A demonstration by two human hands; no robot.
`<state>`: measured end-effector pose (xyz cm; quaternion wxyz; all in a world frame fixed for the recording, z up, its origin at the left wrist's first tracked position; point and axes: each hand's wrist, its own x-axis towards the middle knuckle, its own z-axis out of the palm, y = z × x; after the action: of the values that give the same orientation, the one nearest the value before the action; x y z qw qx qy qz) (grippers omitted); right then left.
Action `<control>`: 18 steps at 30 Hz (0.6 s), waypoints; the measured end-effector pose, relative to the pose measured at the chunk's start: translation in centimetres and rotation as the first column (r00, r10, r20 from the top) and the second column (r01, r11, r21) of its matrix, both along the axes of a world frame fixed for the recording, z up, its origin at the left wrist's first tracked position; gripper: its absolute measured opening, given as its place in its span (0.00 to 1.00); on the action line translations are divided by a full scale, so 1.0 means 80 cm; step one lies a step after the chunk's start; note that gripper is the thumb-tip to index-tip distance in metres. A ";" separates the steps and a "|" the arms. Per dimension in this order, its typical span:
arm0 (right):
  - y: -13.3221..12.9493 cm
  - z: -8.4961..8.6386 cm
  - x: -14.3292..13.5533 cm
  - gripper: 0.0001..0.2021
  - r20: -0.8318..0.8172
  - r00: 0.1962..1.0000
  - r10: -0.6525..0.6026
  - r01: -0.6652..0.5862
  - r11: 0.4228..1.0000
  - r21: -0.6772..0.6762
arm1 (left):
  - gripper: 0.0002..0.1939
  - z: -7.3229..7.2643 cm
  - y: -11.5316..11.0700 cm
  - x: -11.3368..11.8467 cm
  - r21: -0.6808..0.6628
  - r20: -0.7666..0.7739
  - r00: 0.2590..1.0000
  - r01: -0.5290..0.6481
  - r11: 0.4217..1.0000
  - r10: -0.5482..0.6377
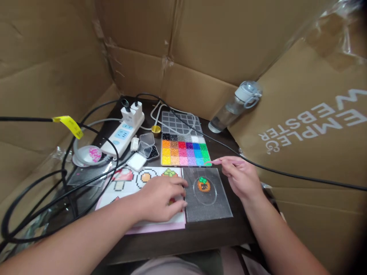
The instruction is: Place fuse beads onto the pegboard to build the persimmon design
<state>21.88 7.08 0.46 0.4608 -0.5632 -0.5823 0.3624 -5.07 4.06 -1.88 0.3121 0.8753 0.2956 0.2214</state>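
Note:
My left hand (164, 198) lies over the printed pattern sheet (107, 196), fingers spread and slightly bent, with the tips at the left edge of the transparent pegboard (197, 214). On that board sits a small orange bead figure (203, 185) with a green top and a dark middle, inside an oval outline. My right hand (243, 177) is closed around pink tweezers (226, 159). Their tips reach the green beads at the lower right corner of the bead box (186, 165), whose compartments hold fuse beads sorted by colour. Part of the sheet is hidden under my left hand.
A white power strip (123, 133) with plugged-in adapters stands at the left. Black cables (229, 147) cross the table and the air above it. Small bead cases (137, 162) lie behind the sheet. A water bottle (229, 110) leans at the back right. Cardboard walls (137, 68) enclose the table.

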 end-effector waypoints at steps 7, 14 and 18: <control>-0.065 -0.035 0.032 0.07 -0.005 0.998 -0.064 0.064 0.998 0.024 | 0.10 -0.002 0.002 0.001 0.026 -0.022 1.000 0.016 1.000 -0.015; -0.064 -0.044 0.026 0.05 -0.004 0.996 0.089 -0.088 0.993 0.075 | 0.10 -0.003 0.002 0.000 0.028 -0.036 0.999 0.019 0.999 -0.018; -0.062 -0.041 0.022 0.05 0.057 0.994 0.094 -0.098 0.992 0.075 | 0.11 -0.003 0.003 0.000 0.030 -0.028 0.999 0.025 0.999 -0.024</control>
<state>23.63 2.11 -2.83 0.4486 -0.5256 -0.6346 0.3461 -5.05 4.26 -2.14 0.2973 0.8865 0.2858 0.2097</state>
